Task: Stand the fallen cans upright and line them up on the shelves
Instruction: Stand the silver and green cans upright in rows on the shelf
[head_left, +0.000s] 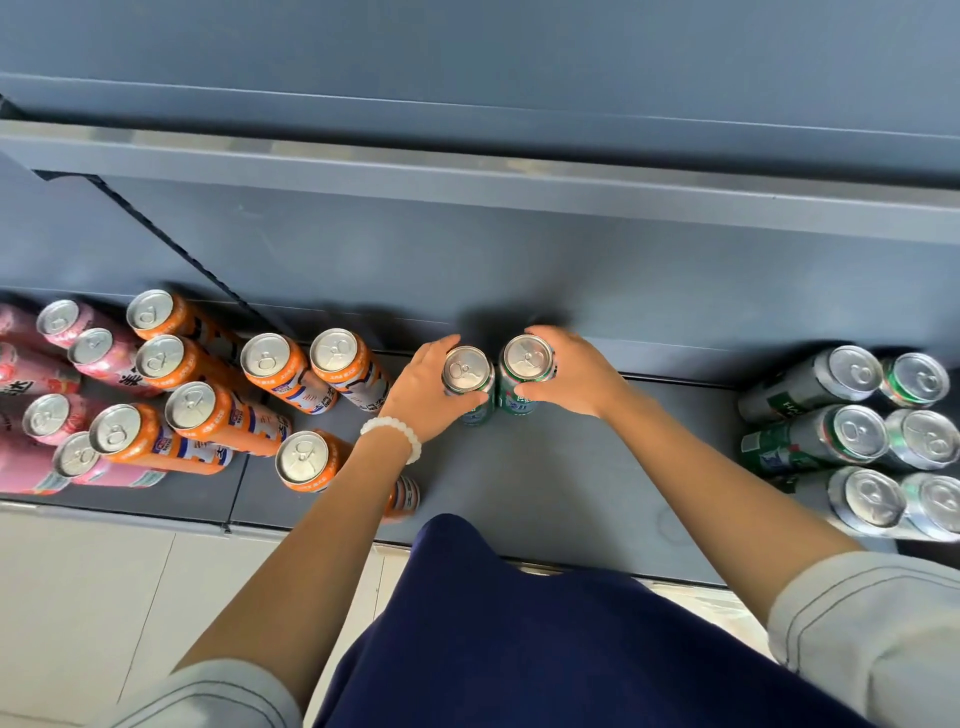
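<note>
**Green cans in both hands, mid-shelf**

Green and silver, the two cans you hold stand upright side by side in the middle of the dark grey shelf (545, 483), touching or nearly so. Your left hand (423, 387) wraps the left can (467, 376), thumb in front and fingers curled behind it; your right hand (563, 371) grips the right can (525, 371) the same way. Both look seated on the shelf, though their bases are hidden.

You seem to be at the lining-up step: these two sit alone, well apart from the green cans on the right (852, 441), which stand in rows. The next move likely calls for sliding the pair across to join that group, kept vertical so neither tips, and releasing only once they are square with the rows.

To your left, the orange cans (208, 405) stand in a loose cluster, and the pink cans (57, 395) crowd the far left edge. Another grey shelf (467, 182) overhangs the back. Pale floor tiles (104, 597) show beneath the shelf's front lip.
</note>
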